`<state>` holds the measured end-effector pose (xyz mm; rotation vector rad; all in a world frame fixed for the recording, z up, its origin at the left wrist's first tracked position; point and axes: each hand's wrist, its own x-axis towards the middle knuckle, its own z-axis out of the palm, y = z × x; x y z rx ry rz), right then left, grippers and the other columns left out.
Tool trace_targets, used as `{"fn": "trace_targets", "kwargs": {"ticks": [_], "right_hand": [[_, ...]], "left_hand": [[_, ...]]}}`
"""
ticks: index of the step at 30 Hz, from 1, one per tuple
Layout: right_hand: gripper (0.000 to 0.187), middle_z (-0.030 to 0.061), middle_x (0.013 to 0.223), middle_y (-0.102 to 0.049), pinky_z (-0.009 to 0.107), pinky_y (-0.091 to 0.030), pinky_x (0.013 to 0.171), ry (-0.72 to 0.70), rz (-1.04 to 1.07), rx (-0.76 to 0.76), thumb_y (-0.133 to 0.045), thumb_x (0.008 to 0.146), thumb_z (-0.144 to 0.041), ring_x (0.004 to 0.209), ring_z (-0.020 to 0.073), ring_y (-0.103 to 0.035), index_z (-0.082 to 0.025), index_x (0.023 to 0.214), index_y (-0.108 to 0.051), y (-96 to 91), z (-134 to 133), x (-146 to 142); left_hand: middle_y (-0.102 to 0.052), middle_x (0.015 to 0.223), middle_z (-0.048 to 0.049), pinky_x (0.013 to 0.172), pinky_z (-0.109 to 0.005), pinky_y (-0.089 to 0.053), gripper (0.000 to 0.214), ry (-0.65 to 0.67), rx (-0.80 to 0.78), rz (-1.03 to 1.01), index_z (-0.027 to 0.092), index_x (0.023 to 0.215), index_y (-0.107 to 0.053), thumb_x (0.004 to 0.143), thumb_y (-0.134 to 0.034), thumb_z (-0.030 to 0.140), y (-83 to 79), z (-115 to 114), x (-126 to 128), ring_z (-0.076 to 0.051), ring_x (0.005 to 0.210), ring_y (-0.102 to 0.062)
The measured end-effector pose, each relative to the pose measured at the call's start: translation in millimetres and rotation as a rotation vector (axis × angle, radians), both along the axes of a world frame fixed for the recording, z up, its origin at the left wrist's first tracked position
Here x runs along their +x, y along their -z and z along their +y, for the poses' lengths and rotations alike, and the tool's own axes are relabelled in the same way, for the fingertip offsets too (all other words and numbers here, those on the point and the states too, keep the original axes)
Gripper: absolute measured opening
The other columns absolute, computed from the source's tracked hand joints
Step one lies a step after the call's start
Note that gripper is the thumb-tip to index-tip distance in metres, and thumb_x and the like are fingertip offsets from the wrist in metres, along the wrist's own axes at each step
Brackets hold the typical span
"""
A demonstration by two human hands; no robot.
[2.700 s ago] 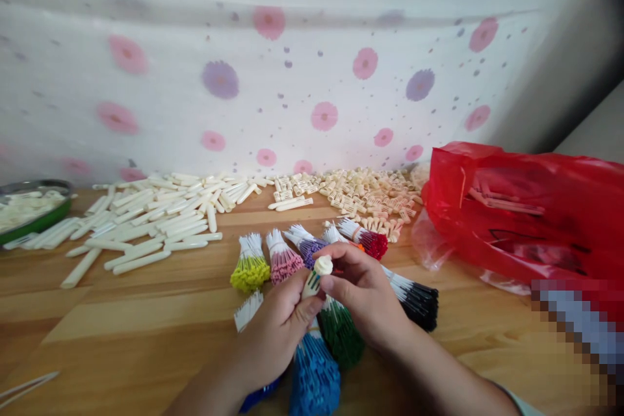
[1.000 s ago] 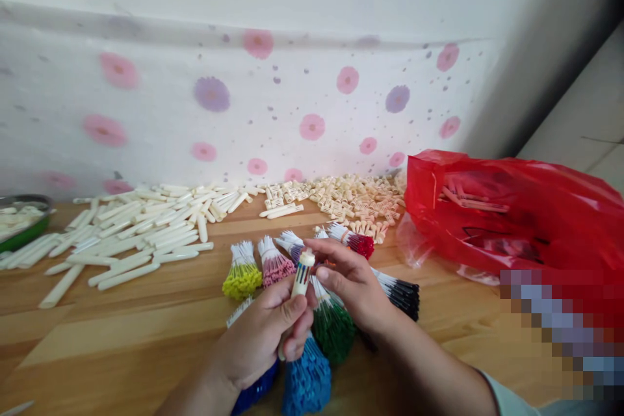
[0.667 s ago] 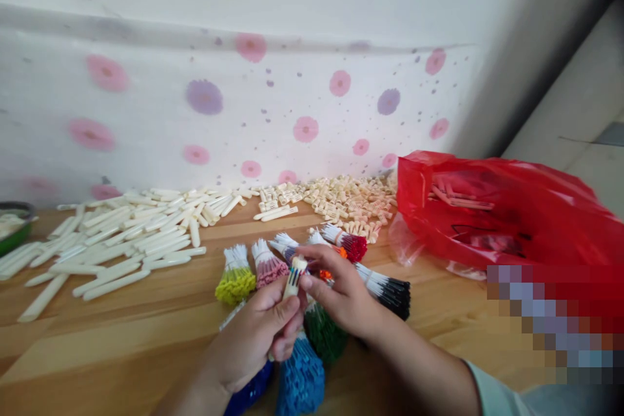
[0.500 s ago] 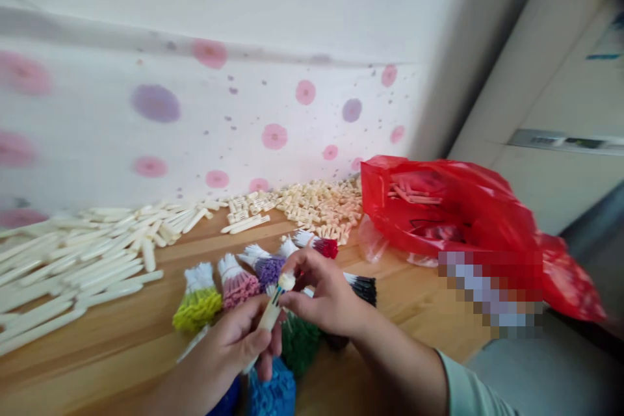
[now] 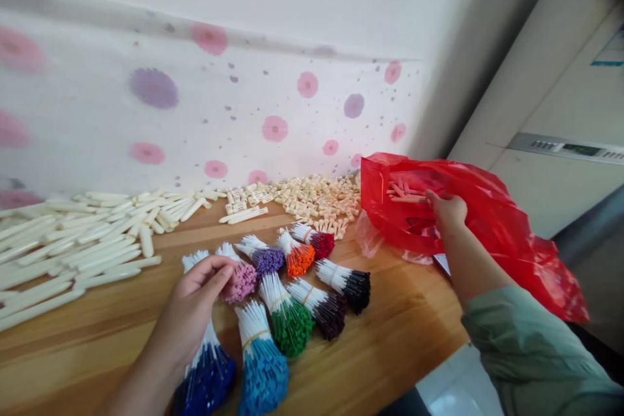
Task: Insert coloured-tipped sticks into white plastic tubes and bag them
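Note:
My left hand (image 5: 192, 304) lies on the wooden table (image 5: 404, 338) over the left end of a fan of coloured refill bundles. Its fingers rest loosely curved on the pink bundle (image 5: 242, 279) and hide the yellow one. Around it lie purple (image 5: 267, 259), orange (image 5: 298, 259), green (image 5: 291, 328), light blue (image 5: 260, 370) and dark blue (image 5: 207, 380) bundles. My right hand (image 5: 447, 208) is stretched out to the red plastic bag (image 5: 492, 227) and sits at its mouth, where pale sticks show through the plastic. Its fingers are bent and mostly hidden. No white pen shows in either hand.
A heap of white pen barrels (image 5: 97, 240) covers the left of the table. Small cream parts (image 5: 316, 198) lie heaped against the flowered wall cloth. Red (image 5: 322, 244) and black (image 5: 353, 286) bundles lie near the bag. A pale appliance (image 5: 560, 130) stands beyond the table's right edge.
Both hands held a white pen over the bundles; now they have parted. My right hand went right to the red bag, my left dropped onto the bundles. The view swung right.

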<state>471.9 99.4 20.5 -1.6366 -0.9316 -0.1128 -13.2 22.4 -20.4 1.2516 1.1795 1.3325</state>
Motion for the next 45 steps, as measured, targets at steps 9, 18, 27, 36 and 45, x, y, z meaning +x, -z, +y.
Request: {"fn": "trace_targets", "kwargs": {"ticks": [9, 18, 27, 36, 45], "right_hand": [[0.019, 0.0056, 0.106, -0.062, 0.038, -0.05, 0.084, -0.485, -0.597, -0.27, -0.054, 0.09, -0.028, 0.094, 0.0175, -0.06, -0.015, 0.104, -0.06, 37.8, 12.6, -121.2], [0.026, 0.0076, 0.115, -0.059, 0.039, -0.052, 0.082, -0.862, -0.957, -0.708, -0.053, 0.092, -0.03, 0.096, 0.019, -0.06, -0.017, 0.114, -0.056, 45.0, 87.1, -207.5], [0.029, 0.0082, 0.118, -0.057, 0.041, -0.051, 0.083, -0.979, -1.136, -0.779, -0.054, 0.091, -0.03, 0.099, 0.0206, -0.059, -0.017, 0.117, -0.054, 37.4, 132.3, -341.7], [0.027, 0.0078, 0.115, -0.058, 0.041, -0.051, 0.083, -1.114, -1.081, -0.68, -0.054, 0.091, -0.031, 0.098, 0.0201, -0.06, -0.016, 0.113, -0.056, 12.9, 99.9, -341.4], [0.025, 0.0057, 0.095, -0.069, 0.021, -0.047, 0.069, -1.462, -0.869, -0.353, -0.055, 0.089, -0.027, 0.081, 0.0124, -0.063, -0.014, 0.109, -0.063, -19.1, 23.9, -334.0]], "left_hand": [[-0.054, 0.056, 0.0049, 0.053, -0.019, -0.04, 0.014, -0.208, 0.009, -0.089, 0.019, 0.078, -0.061, 0.072, -0.066, 0.031, -1.0, 3.9, -5.0, -0.011, 0.057, -0.048], [-0.049, 0.054, 0.0056, 0.052, -0.021, -0.037, 0.015, -0.182, 0.045, 0.003, 0.019, 0.077, -0.061, 0.078, -0.061, 0.034, 4.1, -3.5, -0.1, -0.012, 0.053, -0.046], [-0.05, 0.055, 0.0048, 0.05, -0.021, -0.038, 0.017, -0.199, 0.117, 0.152, 0.018, 0.078, -0.061, 0.082, -0.056, 0.034, 3.8, -2.0, -6.4, -0.012, 0.051, -0.046], [-0.062, 0.095, -0.0055, 0.084, -0.032, -0.044, 0.019, -0.58, 0.272, 0.423, 0.02, 0.097, -0.059, 0.081, -0.054, 0.03, -1.7, 16.1, -42.9, -0.022, 0.089, -0.058], [-0.068, 0.085, -0.0035, 0.062, -0.027, -0.04, 0.02, -0.217, 0.154, 1.029, 0.023, 0.1, -0.061, 0.086, -0.047, 0.028, -6.2, 11.8, -33.1, -0.021, 0.074, -0.061]]}}
